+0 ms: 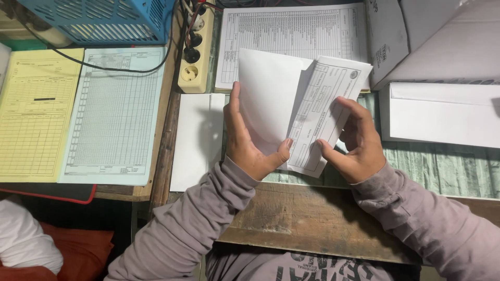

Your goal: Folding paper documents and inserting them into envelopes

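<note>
Envelope [265,99] clamped in left hand [247,143]; right hand [354,143] pinches the folded form [323,112], partly inserted. Step: insertion. Next move likely requires sliding it fully in.

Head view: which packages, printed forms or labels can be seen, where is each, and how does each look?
White envelope: left hand, plain.
Folded printed form: right hand, white.
Yellow form: far left.
Pale blue gridded form: beside it.
White table sheet: top centre.
Envelope stack: right.
</note>
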